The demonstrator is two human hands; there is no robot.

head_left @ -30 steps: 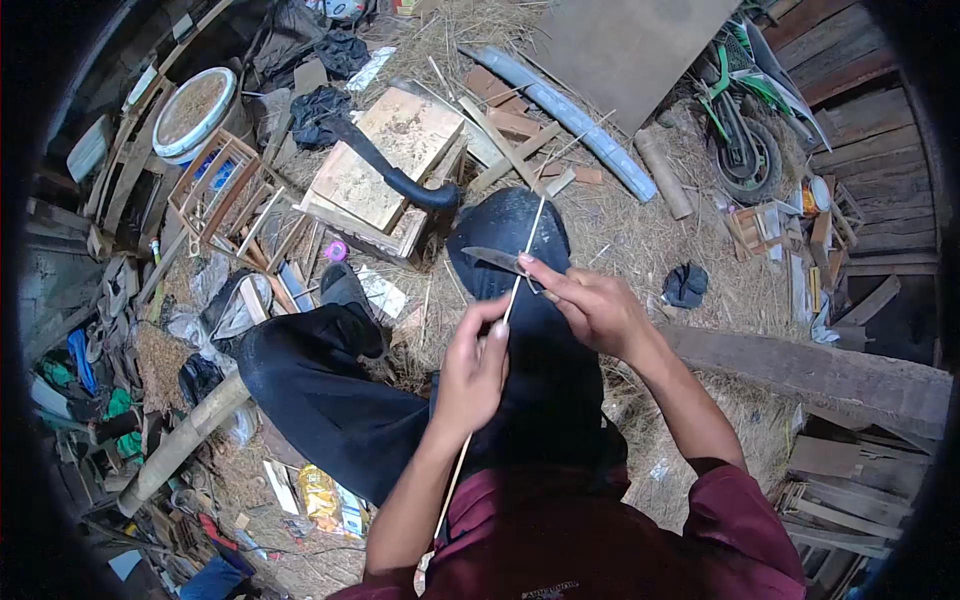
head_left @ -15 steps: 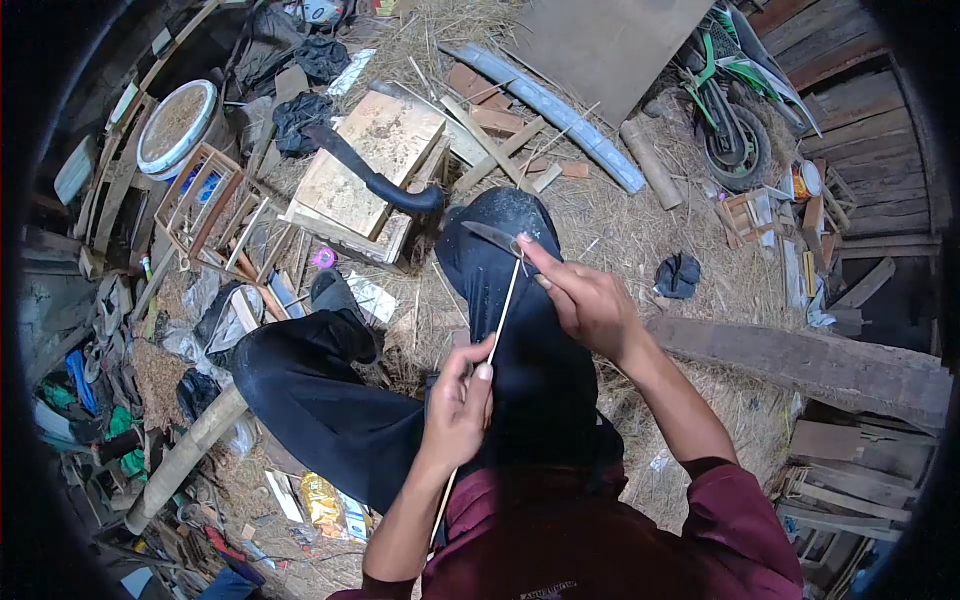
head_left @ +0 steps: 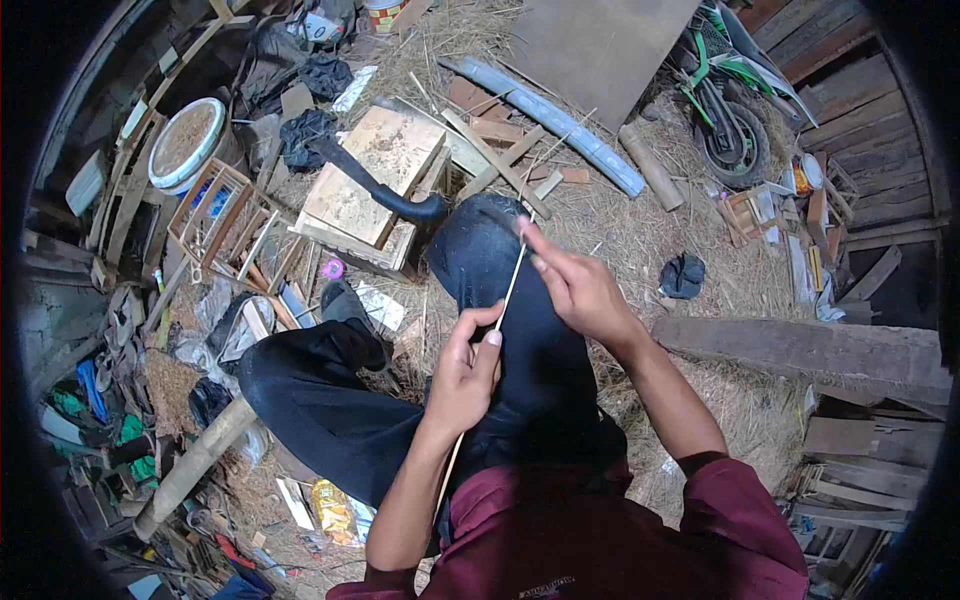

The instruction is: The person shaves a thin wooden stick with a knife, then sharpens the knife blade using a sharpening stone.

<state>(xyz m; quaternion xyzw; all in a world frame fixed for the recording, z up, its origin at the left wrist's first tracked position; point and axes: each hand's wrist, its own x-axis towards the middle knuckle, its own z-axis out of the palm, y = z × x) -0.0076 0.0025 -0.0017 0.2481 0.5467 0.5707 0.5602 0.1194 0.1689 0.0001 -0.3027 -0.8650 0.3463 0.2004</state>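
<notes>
My left hand [head_left: 463, 378] is closed around a thin pale wooden strip [head_left: 511, 288], thumb and fingers pinching it above my lap. The strip's lower part runs down past my left wrist toward my shirt. My right hand [head_left: 585, 295] grips a small knife [head_left: 499, 217]; its handle is hidden in the fingers and its blade, blurred, points left over my raised knee. The blade meets or crosses the strip near my right fingertips; exact contact is too blurred to tell.
A large curved blade with a dark handle [head_left: 408, 205] lies on a wooden block [head_left: 365, 195] ahead. A long beam [head_left: 800, 355] lies at right, a pole [head_left: 195, 468] at lower left. A motorbike [head_left: 730, 130], a bucket [head_left: 190, 145] and wooden frames stand around the straw-covered floor.
Both hands have moved slightly up, away from my body, with the strip and knife. The blade has become blurred by motion.
</notes>
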